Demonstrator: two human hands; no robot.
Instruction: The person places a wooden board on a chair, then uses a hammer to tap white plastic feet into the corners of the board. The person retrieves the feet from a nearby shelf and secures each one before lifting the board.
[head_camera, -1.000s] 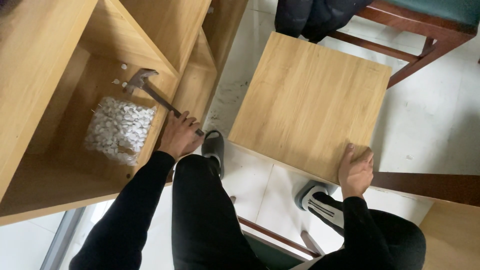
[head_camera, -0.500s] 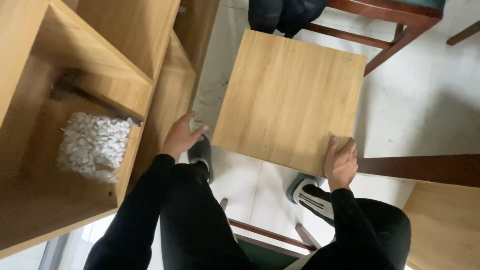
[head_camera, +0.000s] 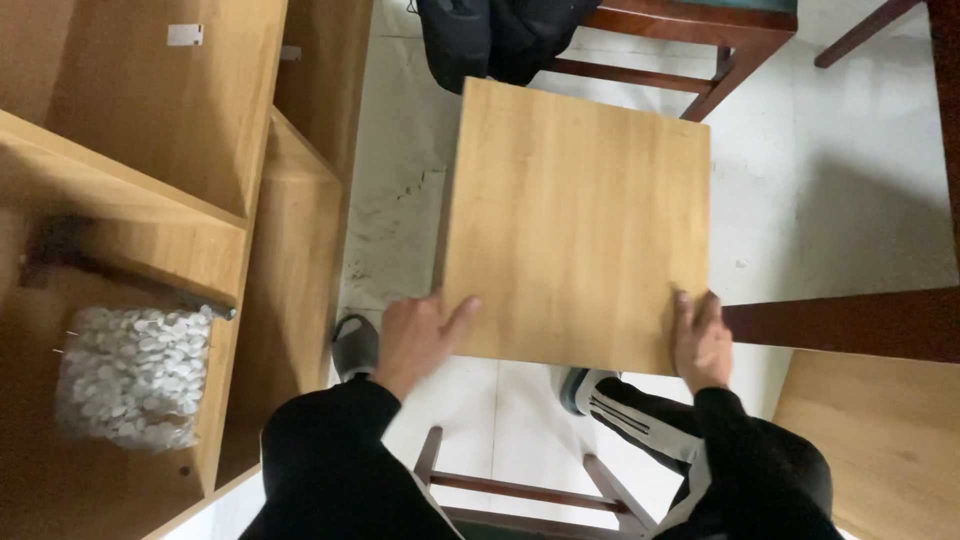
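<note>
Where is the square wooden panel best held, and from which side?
At the near corners of the wooden panel, from the person's side. It is flat, wide and thin, so a hand at each corner steadies it, as the left hand and right hand do now.

One square wooden panel (head_camera: 577, 220), two hands, left hand (head_camera: 418, 338), right hand (head_camera: 700, 342), one bag of white caps (head_camera: 130, 375), two shoes (head_camera: 355, 345)

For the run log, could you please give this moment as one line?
left hand: grips wooden panel near edge | right hand: grips same edge | panel: held flat above floor
</note>
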